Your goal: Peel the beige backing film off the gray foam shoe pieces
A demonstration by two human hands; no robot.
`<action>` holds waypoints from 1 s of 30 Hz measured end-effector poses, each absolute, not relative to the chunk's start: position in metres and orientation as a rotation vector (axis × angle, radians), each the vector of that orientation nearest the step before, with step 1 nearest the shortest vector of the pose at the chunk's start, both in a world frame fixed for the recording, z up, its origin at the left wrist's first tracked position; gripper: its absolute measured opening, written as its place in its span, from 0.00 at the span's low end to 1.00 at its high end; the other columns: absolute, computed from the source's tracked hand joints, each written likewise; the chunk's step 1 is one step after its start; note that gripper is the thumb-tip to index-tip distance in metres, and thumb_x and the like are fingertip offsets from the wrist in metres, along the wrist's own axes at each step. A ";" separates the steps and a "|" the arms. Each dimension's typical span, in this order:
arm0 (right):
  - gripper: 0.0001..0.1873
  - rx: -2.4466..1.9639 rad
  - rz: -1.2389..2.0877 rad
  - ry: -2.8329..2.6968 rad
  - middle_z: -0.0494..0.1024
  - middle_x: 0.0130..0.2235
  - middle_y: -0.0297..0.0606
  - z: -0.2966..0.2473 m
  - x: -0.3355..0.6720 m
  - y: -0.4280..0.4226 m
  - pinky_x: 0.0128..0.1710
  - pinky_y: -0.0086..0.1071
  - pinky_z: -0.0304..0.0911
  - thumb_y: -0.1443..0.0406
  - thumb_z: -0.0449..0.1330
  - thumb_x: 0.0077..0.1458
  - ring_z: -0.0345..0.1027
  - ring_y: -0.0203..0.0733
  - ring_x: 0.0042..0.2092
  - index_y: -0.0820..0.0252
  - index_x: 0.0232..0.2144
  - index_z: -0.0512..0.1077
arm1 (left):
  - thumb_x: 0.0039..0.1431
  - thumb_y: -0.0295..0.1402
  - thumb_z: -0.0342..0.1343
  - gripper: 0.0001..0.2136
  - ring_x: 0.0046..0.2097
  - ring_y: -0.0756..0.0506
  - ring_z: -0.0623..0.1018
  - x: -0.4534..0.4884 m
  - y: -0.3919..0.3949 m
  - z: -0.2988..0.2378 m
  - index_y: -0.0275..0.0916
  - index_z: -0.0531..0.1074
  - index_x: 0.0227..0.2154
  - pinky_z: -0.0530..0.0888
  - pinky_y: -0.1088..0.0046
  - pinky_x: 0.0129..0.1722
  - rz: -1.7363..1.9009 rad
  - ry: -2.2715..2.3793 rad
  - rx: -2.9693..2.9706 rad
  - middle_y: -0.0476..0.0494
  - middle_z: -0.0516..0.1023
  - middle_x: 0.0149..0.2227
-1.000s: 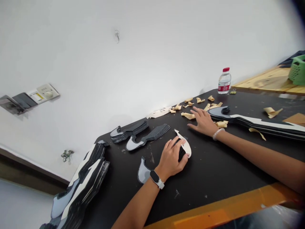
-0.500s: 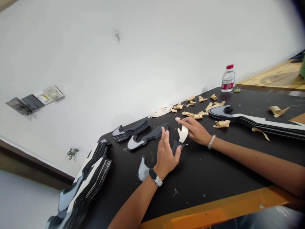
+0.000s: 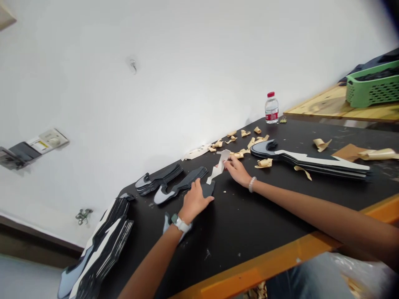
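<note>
My left hand [image 3: 195,201] lies over a dark, flat cut piece [image 3: 208,189] on the black table, thumb spread from the fingers. Under its wrist the light grey curved end [image 3: 166,221] of a piece shows; my hand and forearm hide the rest. Between the thumb and fingers of my right hand [image 3: 238,171] is a thin, white, zigzag-shaped strip [image 3: 218,167], held just beyond the dark piece. Two stacks of dark pieces with grey curved tips, a farther stack [image 3: 162,178] and a nearer stack [image 3: 179,186], lie left of my hands.
Curled tan peelings [image 3: 264,163] litter the table's back and right. Layered black-and-white pieces lie in a right stack [image 3: 311,161] and left stacks [image 3: 104,249]. A red-capped bottle [image 3: 272,109] stands near the wall. A green basket [image 3: 372,87] sits on a wooden surface. Orange edging [image 3: 249,272] runs along the front.
The view has swung to the right, bringing in the green basket. My left hand has lowered flatter over the dark piece. The white strip, curled before, is now stretched out in my right fingers.
</note>
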State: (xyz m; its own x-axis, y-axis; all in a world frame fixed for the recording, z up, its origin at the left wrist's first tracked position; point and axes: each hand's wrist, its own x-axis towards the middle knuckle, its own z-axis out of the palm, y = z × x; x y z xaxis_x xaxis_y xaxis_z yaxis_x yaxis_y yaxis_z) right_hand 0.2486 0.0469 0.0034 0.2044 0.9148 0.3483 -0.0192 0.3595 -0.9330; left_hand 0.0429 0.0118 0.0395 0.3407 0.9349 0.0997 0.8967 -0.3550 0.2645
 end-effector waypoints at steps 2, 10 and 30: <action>0.12 -0.938 1.003 -1.069 0.79 0.30 0.36 0.003 0.248 0.049 0.39 0.37 0.67 0.55 0.56 0.53 0.72 0.41 0.32 0.55 0.32 0.61 | 0.39 0.39 0.67 0.38 0.49 0.33 0.72 0.041 0.027 0.053 0.33 0.58 0.53 0.69 0.63 0.44 0.350 1.690 2.203 0.29 0.69 0.49; 0.15 -0.868 1.315 -1.018 0.77 0.28 0.37 0.012 0.239 0.036 0.27 0.28 0.65 0.55 0.62 0.47 0.70 0.37 0.29 0.60 0.32 0.72 | 0.56 0.23 0.51 0.03 0.21 0.52 0.71 0.038 0.037 0.069 0.35 0.62 0.28 0.73 0.74 0.26 0.534 1.352 1.205 0.50 0.69 0.21; 0.24 -1.064 1.261 -1.569 0.74 0.21 0.34 0.006 0.211 0.010 0.19 0.25 0.53 0.49 0.60 0.48 0.60 0.31 0.20 0.64 0.37 0.68 | 0.47 0.33 0.62 0.17 0.37 0.46 0.76 0.033 0.000 0.002 0.33 0.66 0.39 0.75 0.73 0.31 0.977 0.858 1.220 0.42 0.73 0.37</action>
